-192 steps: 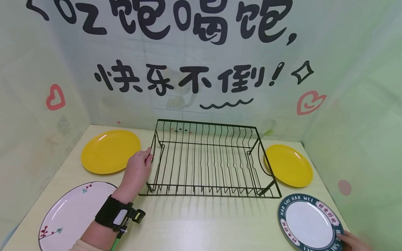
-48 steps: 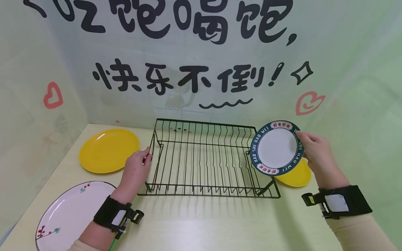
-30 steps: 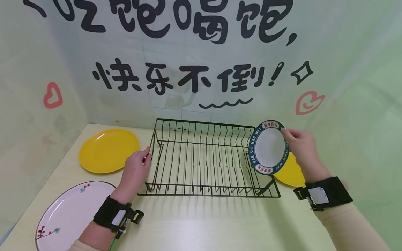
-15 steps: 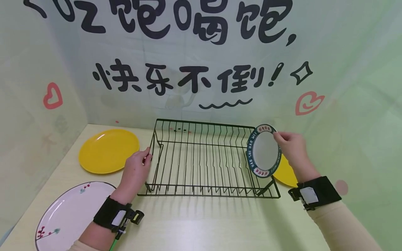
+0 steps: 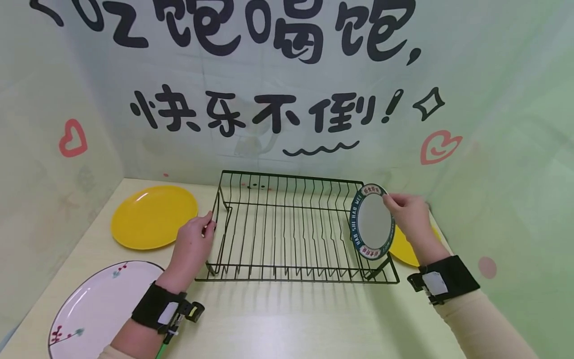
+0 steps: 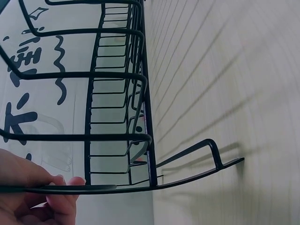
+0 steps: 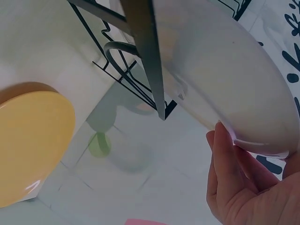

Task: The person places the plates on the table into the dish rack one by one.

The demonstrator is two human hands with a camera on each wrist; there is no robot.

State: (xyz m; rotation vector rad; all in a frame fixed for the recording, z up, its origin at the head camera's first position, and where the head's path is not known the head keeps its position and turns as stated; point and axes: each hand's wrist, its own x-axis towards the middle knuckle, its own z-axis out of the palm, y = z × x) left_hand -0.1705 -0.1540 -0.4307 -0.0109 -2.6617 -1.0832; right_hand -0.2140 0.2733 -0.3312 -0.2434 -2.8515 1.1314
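A pale wall (image 5: 170, 157) printed with black lettering (image 5: 275, 98) rises behind the scene, and in front of it spreads a light wooden surface (image 5: 278, 319). Across the back part of this surface stands a black wire rack (image 5: 287, 206), its top sloping and its slots running front to back. The white oval plate (image 5: 96, 309), edged with a dark line and bearing red blossoms, lies at the near left, partly covered by the person's left forearm. The left yellow plate (image 5: 154, 218) lies flat beyond it, near the rack's left end; the right yellow plate (image 5: 403, 247) lies beside the opposite end, partly hidden. The blue-rimmed plate (image 5: 372, 222) is held tilted up on edge at the right end of the rack, its white face towards the left and its underside facing the right wrist camera; whether it touches the wires cannot be told. The right hand (image 5: 408, 217) has its grip on the upper right rim of this plate, pinched between thumb and fingers. The left hand (image 5: 193, 244) grasps the wire frame at the rack's left side, thumb and fingers closed about the bar. Each wrist wears a black band, left (image 5: 152, 306) and right (image 5: 453, 279), with a small camera (image 5: 195, 311) mounted on it.
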